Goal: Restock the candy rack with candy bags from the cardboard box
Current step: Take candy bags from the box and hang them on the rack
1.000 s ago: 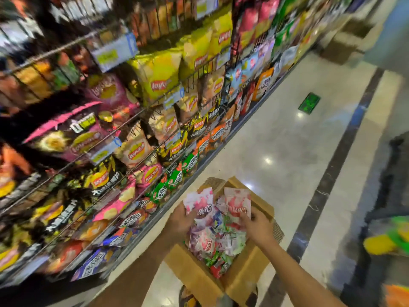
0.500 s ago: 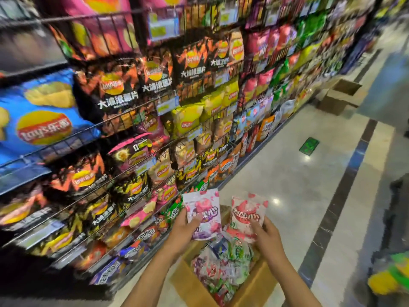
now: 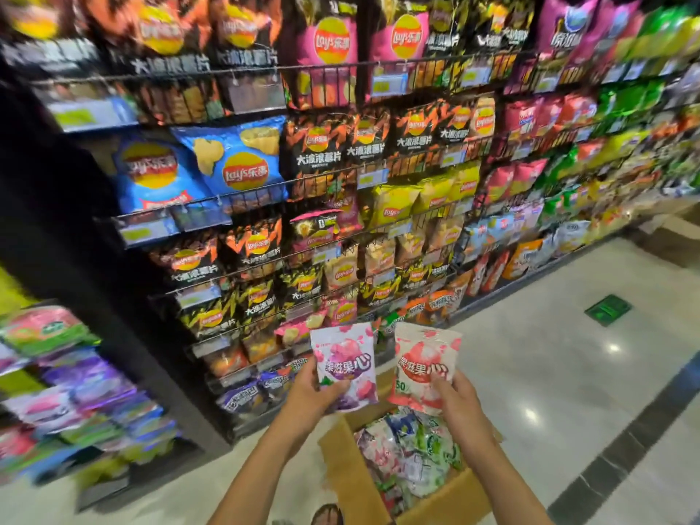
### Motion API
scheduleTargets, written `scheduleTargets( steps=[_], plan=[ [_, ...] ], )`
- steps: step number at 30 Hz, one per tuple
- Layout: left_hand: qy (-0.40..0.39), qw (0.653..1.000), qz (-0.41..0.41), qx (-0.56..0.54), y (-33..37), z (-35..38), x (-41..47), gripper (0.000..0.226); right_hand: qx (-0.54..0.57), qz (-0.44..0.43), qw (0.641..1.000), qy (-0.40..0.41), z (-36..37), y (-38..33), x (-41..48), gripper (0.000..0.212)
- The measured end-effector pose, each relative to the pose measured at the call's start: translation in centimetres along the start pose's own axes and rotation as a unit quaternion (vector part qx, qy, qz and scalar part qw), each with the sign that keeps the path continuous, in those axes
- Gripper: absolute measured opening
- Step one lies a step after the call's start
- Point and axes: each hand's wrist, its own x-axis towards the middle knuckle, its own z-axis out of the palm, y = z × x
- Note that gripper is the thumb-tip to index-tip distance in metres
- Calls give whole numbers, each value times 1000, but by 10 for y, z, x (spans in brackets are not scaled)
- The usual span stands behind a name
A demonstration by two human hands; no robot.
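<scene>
Nearest, low in the view, an open brown cardboard box point(image 3: 348, 481) sits on the floor. It is filled with a loose heap of small candy bags point(image 3: 416, 456) in white, pink and green, and their print is too small to read.

Just above the box, the left hand point(image 3: 310, 392) grips a purple-and-white candy bag point(image 3: 346, 363) by its lower edge, thumb across the front. The right hand point(image 3: 460, 403) pinches a red-and-white candy bag point(image 3: 422, 363) the same way. Both bags are upright, side by side, and read "果滋果心". The red one also carries a green "50" at its lower left corner.

Behind them stands a black wire rack point(image 3: 322, 252) packed with crisp packets. There are black-and-orange bags point(image 3: 318, 145) marked "大波浪薯片" with the Lay's roundel, and yellow Lay's bags point(image 3: 394, 206). Big blue bags point(image 3: 235, 164) read "Lay's 乐事", and pink bags point(image 3: 329, 43) on the top row bear the same logo. The price tags point(image 3: 382, 83) clipped to the wires are blurred.

To the left, a separate shelf point(image 3: 64, 373) holds pink, purple and green packets. It is possibly the candy rack, though the blur leaves that unsure.

Farther right, a green square sticker point(image 3: 608, 309) lies on the glossy pale floor point(image 3: 530, 354).
</scene>
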Motion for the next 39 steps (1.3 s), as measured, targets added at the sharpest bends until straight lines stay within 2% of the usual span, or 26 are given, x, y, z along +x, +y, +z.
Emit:
scheduleTargets(
  steps=[7,12,17,24,34,39],
  plan=[
    [108,994,30,-6,-9,-52,-77,45,-28,1,997,-66,54,-9,-41,24],
    [179,983,46,-14,-15,-99,-128,35,-42,-25,989,-137,108,-22,-72,11],
    [249,967,50,-32,-29,-157,-175,35,-74,-64,978,-187,175,-20,-97,16],
    [301,949,86,-44,-41,-254,-239,50,-103,-100,957,-254,277,-28,-151,18],
    [346,931,109,-49,-53,-401,-315,35,-74,-95,946,-301,431,-35,-236,16],
    [350,930,103,-46,-58,-459,-340,40,-79,-94,940,-320,494,-33,-263,12]
  ],
)
